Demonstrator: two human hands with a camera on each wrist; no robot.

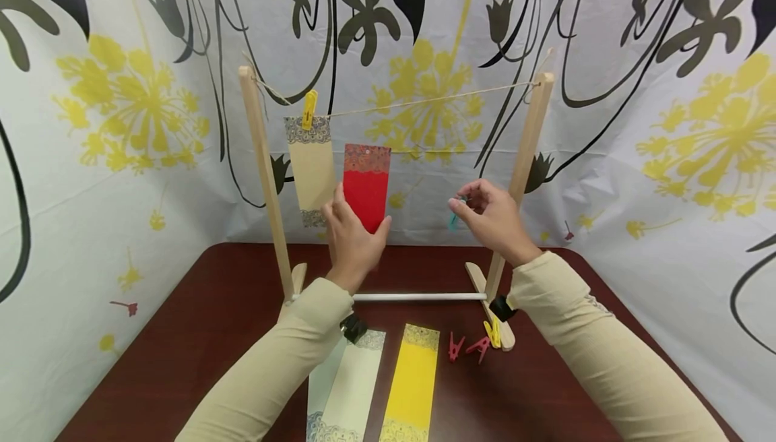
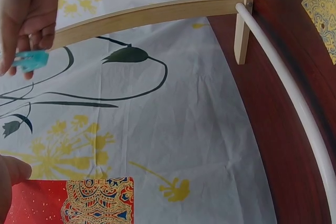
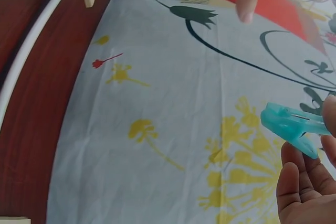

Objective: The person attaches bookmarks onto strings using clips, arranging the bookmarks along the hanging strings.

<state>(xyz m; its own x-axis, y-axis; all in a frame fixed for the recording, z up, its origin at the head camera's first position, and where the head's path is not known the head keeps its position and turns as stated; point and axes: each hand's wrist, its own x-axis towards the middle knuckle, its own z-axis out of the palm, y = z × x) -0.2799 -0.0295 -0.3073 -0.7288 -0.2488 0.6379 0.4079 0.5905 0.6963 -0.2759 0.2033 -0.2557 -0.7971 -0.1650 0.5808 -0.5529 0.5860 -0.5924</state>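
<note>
My left hand [image 1: 356, 233] grips a red card [image 1: 367, 193] with a patterned top band, holding it upright just below the string [image 1: 424, 100]. Between the thumb and fingers of my right hand [image 1: 494, 216] is a teal clothespin [image 1: 452, 219], seen closer in the right wrist view as a teal clothespin [image 3: 291, 121] pinched by one end. Left of the red card, a beige card [image 1: 312, 169] with patterned ends hangs from the string under a yellow clothespin [image 1: 310, 110]. The left wrist view shows only the patterned end of the red card [image 2: 97, 200].
The string runs between two wooden posts [image 1: 533, 139], joined low down by a white rod [image 1: 418, 297]. On the dark red table [image 1: 182, 334] lie a yellow card [image 1: 413, 381], a pale card [image 1: 354, 388], red clothespins [image 1: 455, 346] and a yellow clothespin [image 1: 494, 333]. Behind hangs a floral cloth [image 1: 424, 206].
</note>
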